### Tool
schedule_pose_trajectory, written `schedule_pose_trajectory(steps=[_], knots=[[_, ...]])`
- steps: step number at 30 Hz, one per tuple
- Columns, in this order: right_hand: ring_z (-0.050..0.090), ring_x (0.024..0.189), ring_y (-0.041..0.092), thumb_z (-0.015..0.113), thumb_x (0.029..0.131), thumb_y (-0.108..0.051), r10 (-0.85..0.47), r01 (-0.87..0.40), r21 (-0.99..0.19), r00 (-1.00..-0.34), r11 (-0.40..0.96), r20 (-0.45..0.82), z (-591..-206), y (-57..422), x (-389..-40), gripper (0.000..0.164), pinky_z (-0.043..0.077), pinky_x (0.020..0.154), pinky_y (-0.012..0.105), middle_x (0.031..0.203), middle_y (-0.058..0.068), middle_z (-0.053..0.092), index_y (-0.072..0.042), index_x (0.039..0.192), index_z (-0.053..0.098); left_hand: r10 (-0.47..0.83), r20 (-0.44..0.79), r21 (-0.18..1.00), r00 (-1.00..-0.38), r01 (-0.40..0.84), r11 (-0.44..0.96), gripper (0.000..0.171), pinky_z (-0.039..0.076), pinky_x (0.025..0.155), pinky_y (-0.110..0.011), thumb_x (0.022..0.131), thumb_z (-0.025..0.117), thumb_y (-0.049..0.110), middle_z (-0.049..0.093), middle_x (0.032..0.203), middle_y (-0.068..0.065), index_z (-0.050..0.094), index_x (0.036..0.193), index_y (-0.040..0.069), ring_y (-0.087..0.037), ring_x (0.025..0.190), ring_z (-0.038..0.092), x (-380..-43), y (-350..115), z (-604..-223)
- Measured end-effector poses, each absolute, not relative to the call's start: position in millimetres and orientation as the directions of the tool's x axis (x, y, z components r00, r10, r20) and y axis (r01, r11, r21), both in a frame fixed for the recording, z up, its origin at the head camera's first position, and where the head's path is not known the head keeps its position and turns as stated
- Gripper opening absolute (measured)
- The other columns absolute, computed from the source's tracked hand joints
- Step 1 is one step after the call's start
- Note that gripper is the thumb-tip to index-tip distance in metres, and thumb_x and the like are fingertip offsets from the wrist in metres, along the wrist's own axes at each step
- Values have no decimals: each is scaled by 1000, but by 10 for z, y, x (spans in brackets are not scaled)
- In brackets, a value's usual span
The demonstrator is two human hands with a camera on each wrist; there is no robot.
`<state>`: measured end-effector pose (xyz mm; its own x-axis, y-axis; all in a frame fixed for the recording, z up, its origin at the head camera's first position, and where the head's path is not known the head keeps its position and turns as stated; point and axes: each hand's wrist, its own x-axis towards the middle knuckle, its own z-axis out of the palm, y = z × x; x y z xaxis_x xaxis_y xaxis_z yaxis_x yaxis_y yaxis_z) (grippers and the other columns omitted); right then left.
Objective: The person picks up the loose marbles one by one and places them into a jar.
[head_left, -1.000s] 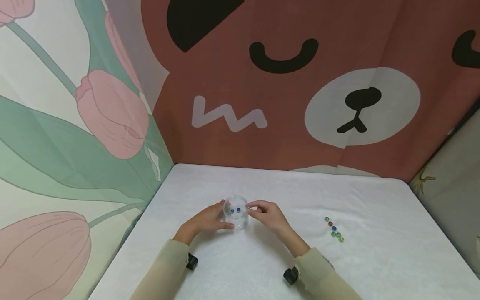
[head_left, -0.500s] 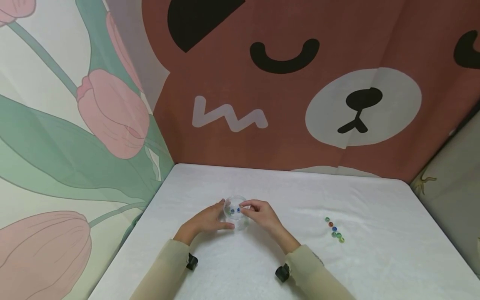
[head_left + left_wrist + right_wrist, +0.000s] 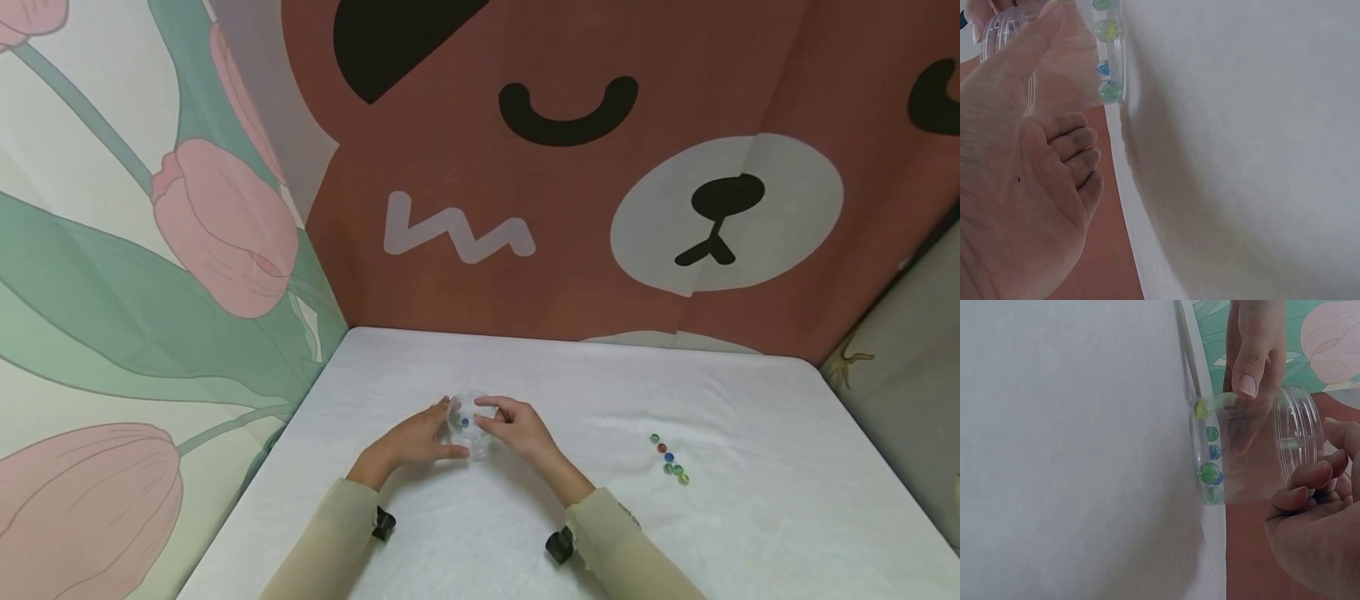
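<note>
A clear plastic jar (image 3: pixel 461 430) stands upright on the white-covered table. My left hand (image 3: pixel 412 439) holds it from the left, thumb along the near side and fingers round the far side. Several marbles lie on its bottom, among them a green marble (image 3: pixel 1209 472), a yellow one (image 3: pixel 1202 408) and a blue one (image 3: pixel 1103 67). Over the jar's mouth is my right hand (image 3: pixel 528 435), its index finger and thumb apart, with no marble visible between them. In the right wrist view, the right hand (image 3: pixel 1316 531) has its fingers beside the ridged rim (image 3: pixel 1299 434).
Several loose marbles (image 3: pixel 669 457), green, red, blue and yellowish, lie in a slanting row on the white tablecloth (image 3: pixel 765 500) to the right. A brown bear-print backdrop (image 3: pixel 450 292) rises behind the table, and a tulip-print one (image 3: pixel 225 242) at the left.
My right hand has moved left from beside the rim to over the mouth. Its pinched finger and thumb have spread, and the small marble between them no longer shows. The left hand stays put.
</note>
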<state>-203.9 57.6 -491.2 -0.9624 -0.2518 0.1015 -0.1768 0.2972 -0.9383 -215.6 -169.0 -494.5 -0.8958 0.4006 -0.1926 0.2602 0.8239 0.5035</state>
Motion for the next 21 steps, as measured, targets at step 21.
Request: schedule_pose_trajectory(steps=[21], knots=[[40, 59, 9, 76, 92, -17, -268, -163, -946, -960, 279, 86, -4876, 596, -2014, 44, 33, 51, 20, 67, -4, 50, -6, 134, 65, 408, -183, 497, -894, 274, 824, 102, 29, 120, -57, 85, 73, 61, 21, 167, -16, 27, 161, 11, -36, 152, 26, -2157, -1700, -4956]])
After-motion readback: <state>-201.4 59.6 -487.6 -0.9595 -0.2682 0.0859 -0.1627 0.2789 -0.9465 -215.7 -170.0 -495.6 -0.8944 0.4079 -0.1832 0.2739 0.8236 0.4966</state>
